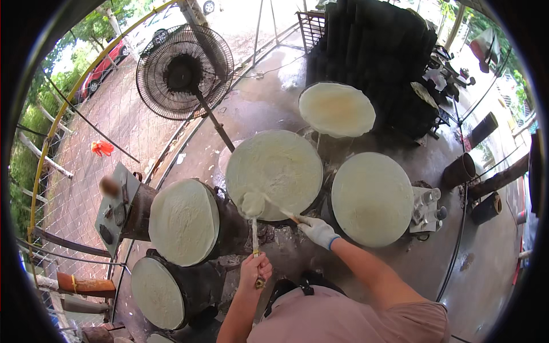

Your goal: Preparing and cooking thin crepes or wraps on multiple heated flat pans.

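My bare left hand (256, 271) grips the lower end of a batter-coated ladle (254, 233). The ladle's bowl, heaped with pale batter (252, 204), is over the near left edge of the middle round griddle (274, 171). My right hand (318, 231), in a white knit glove with a blue cuff, holds the wooden handle of a batter spreader (290, 215). The spreader's pale far part reaches toward the ladle bowl, and its tip is hard to make out. A thin, pale layer of batter covers the middle griddle.
Batter-covered griddles stand on drums at the right (372, 199), left (184, 222) and lower left (157, 293); another pale disc (337, 109) is behind. A pedestal fan (184, 73) stands ahead left. Dark stacked cylinders (364, 55) rise behind. Jars (429, 210) sit beside the right griddle.
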### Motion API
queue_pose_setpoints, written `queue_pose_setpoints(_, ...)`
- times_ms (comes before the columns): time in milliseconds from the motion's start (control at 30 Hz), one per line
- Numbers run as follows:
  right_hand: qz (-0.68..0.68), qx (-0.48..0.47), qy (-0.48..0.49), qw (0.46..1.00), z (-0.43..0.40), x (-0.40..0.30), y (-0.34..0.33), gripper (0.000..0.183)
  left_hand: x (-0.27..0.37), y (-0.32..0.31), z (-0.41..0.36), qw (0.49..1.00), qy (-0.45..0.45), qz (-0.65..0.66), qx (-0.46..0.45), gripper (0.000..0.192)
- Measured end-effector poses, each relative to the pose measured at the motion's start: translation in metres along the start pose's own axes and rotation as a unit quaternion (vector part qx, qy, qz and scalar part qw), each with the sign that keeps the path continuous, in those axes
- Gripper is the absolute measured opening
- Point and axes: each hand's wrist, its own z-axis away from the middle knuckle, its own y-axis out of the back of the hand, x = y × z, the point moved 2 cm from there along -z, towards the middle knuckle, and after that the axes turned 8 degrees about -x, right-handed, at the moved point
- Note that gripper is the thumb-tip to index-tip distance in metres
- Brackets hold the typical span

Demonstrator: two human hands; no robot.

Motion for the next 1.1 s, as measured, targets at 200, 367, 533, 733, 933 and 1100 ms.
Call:
queue_pose_setpoints(200,-0.383,0.033,-0.371,0.846,0.02,-0.064,0.052,0.039,0.003,0.013,0.017,0.992,-0.027,-0.063,0.102,0.005)
queue_pose_setpoints(367,-0.194,-0.23,-0.187,0.935,0.032,-0.025,0.03,0.044,0.039,0.009,-0.04,0.982,-0.08,-0.157,0.069,0.008)
queue_pose_setpoints(533,-0.39,-0.073,-0.264,0.879,-0.004,-0.037,0.042,0.043,0.088,0.007,-0.149,0.95,-0.136,-0.28,0.017,0.008)
queue_pose_setpoints(733,-0.435,-0.032,-0.316,0.843,-0.079,-0.052,0.035,0.046,0.12,0.011,-0.262,0.88,-0.19,-0.428,0.08,0.013)
queue_pose_setpoints(933,-0.358,0.005,-0.31,0.881,-0.154,-0.05,0.007,0.042,0.117,0.019,-0.29,0.757,-0.21,-0.588,0.192,0.027)
queue_pose_setpoints(1100,-0.303,0.014,-0.302,0.904,-0.182,-0.041,-0.018,0.042,0.114,0.007,-0.285,0.734,-0.22,-0.611,0.197,0.028)
